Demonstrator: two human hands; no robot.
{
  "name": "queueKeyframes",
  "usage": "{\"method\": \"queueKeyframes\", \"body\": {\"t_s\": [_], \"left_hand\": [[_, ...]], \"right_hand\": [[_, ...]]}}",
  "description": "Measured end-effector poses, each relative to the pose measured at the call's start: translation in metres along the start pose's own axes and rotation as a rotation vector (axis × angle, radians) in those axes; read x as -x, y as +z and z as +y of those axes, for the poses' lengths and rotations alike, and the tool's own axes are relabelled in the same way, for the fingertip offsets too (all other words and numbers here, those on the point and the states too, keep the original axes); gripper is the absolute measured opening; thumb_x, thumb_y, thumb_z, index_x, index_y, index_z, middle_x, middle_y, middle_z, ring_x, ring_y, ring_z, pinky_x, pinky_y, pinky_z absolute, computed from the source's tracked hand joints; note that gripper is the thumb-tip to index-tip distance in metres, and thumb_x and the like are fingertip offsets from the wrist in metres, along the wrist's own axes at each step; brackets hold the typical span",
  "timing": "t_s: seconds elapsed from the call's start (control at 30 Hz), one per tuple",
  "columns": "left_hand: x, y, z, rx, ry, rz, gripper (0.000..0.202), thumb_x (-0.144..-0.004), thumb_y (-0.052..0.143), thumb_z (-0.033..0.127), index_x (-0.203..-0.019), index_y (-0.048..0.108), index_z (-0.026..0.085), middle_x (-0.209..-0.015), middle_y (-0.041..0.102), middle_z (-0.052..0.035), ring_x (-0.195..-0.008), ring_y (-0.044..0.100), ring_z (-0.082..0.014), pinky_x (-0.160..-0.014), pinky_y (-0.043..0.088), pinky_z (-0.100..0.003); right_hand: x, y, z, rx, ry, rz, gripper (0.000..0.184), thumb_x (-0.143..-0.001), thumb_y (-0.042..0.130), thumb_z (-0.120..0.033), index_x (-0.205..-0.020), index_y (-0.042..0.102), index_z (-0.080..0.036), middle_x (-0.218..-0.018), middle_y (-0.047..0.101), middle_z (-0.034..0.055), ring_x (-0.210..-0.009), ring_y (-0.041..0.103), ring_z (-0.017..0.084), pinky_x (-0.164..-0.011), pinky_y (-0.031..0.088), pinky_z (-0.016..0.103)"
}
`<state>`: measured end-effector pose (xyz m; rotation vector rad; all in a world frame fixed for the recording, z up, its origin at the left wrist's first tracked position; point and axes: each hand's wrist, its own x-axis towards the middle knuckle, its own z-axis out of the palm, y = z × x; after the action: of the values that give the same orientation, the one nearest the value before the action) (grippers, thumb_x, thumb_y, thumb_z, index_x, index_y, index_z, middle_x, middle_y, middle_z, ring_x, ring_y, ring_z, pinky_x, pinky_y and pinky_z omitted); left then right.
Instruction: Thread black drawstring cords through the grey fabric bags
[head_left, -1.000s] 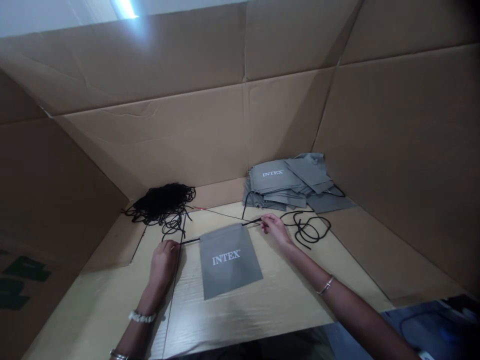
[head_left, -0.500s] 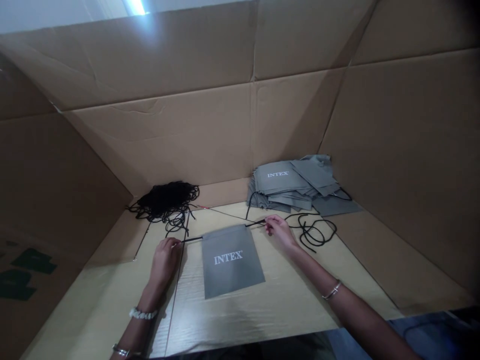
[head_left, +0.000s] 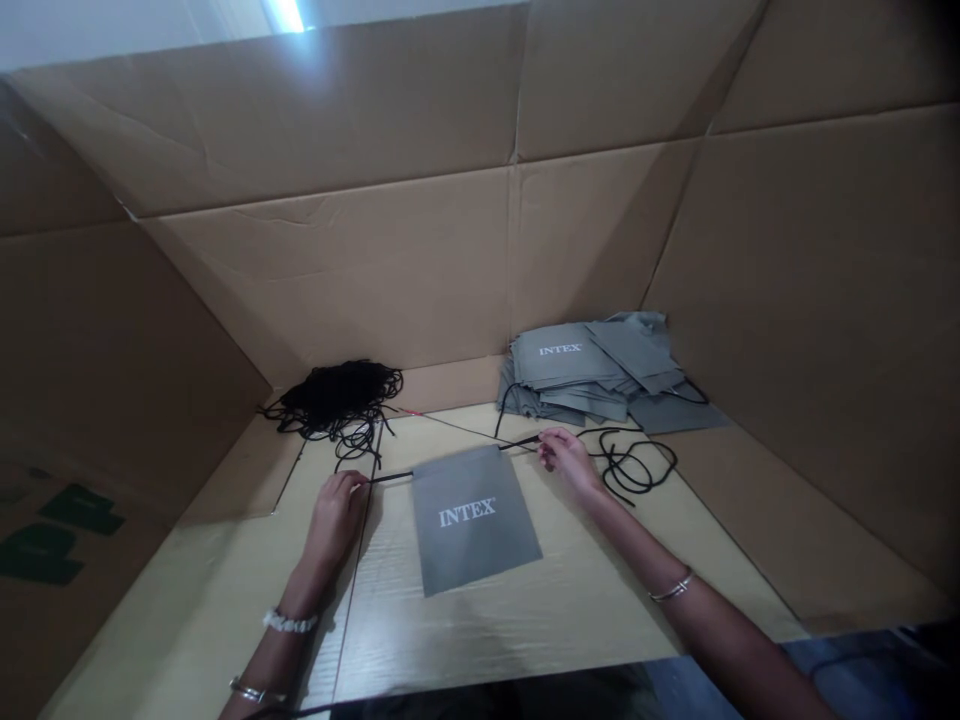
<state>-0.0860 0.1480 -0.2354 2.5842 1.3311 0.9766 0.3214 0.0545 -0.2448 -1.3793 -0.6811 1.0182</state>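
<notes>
A grey drawstring pouch (head_left: 477,550) printed INTEX lies flat on the table between my hands. A black cord (head_left: 391,477) comes out of both upper corners of the pouch. My left hand (head_left: 336,510) pinches the cord's left end. On the other side, my right hand (head_left: 566,460) pinches the cord close to the right corner. A thin rod with a red tip (head_left: 412,412) runs from the back of the table toward my right fingers; whether they hold it too I cannot tell.
At the back left is a heap of black cords (head_left: 341,393). Stacked grey pouches (head_left: 561,372) sit at the back right, with a loose coil of black cord (head_left: 637,465) in front. Cardboard walls (head_left: 337,260) enclose the back and sides of the table (head_left: 420,650).
The whole view has shifted slightly, so things appear a little further right. Both hands keep their grip on the cord, and the pouch lies much as before.
</notes>
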Motion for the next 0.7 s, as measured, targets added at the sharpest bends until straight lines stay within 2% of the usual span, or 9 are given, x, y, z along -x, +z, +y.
{"method": "queueKeyframes", "body": {"t_s": [0.17,0.3,0.4,0.5,0.6,0.7], "left_hand": [[-0.001,-0.001,0.001,0.023,-0.011,-0.041,0.026,-0.093,0.044,0.035,-0.088,0.063,0.017,-0.091,0.066,-0.0112,-0.089,0.061,-0.0260,-0.084,0.049,-0.041],[0.000,-0.003,0.005,0.060,0.003,-0.155,0.026,-0.092,0.046,0.035,-0.084,0.064,0.018,-0.087,0.066,-0.0098,-0.083,0.062,-0.0238,-0.079,0.051,-0.037],[0.003,-0.009,0.008,0.075,-0.008,-0.215,0.025,-0.092,0.048,0.035,-0.091,0.066,0.018,-0.094,0.066,-0.0105,-0.088,0.062,-0.0237,-0.083,0.051,-0.037],[0.005,-0.019,0.010,0.074,-0.056,-0.229,0.029,-0.093,0.046,0.037,-0.097,0.067,0.017,-0.099,0.066,-0.0120,-0.093,0.061,-0.0246,-0.087,0.049,-0.039],[0.006,-0.024,0.013,0.064,-0.123,-0.212,0.036,-0.097,0.038,0.036,-0.097,0.067,0.015,-0.099,0.067,-0.0134,-0.092,0.061,-0.0249,-0.086,0.050,-0.040],[0.005,-0.018,0.018,0.066,-0.149,-0.208,0.035,-0.096,0.041,0.035,-0.096,0.070,0.015,-0.098,0.067,-0.0127,-0.093,0.062,-0.0243,-0.087,0.050,-0.038]], "right_hand": [[0.003,-0.002,-0.003,0.167,-0.011,-0.071,0.014,-0.088,0.055,-0.028,-0.080,0.053,-0.017,-0.063,0.055,-0.0039,-0.048,0.047,0.009,-0.046,0.036,0.021],[0.006,-0.007,-0.010,0.401,-0.041,-0.147,0.016,-0.082,0.060,-0.029,-0.075,0.056,-0.016,-0.058,0.055,-0.0029,-0.043,0.046,0.010,-0.041,0.034,0.023],[0.012,-0.008,-0.020,0.594,-0.145,-0.077,0.021,-0.079,0.060,-0.033,-0.089,0.060,-0.015,-0.056,0.053,-0.0032,-0.046,0.049,0.015,-0.045,0.036,0.026],[0.025,0.003,-0.029,0.751,-0.298,-0.047,0.035,-0.085,0.053,-0.034,-0.111,0.058,-0.013,-0.065,0.056,-0.0004,-0.061,0.055,0.018,-0.060,0.043,0.030],[0.045,0.027,-0.029,0.867,-0.435,-0.225,0.032,-0.088,0.050,-0.031,-0.114,0.062,-0.016,-0.086,0.064,0.0060,-0.076,0.060,0.020,-0.074,0.046,0.032],[0.064,0.051,-0.018,0.966,-0.552,-0.426,0.033,-0.085,0.059,-0.032,-0.116,0.065,-0.021,-0.112,0.063,0.0092,-0.104,0.058,0.025,-0.091,0.044,0.035]]}}
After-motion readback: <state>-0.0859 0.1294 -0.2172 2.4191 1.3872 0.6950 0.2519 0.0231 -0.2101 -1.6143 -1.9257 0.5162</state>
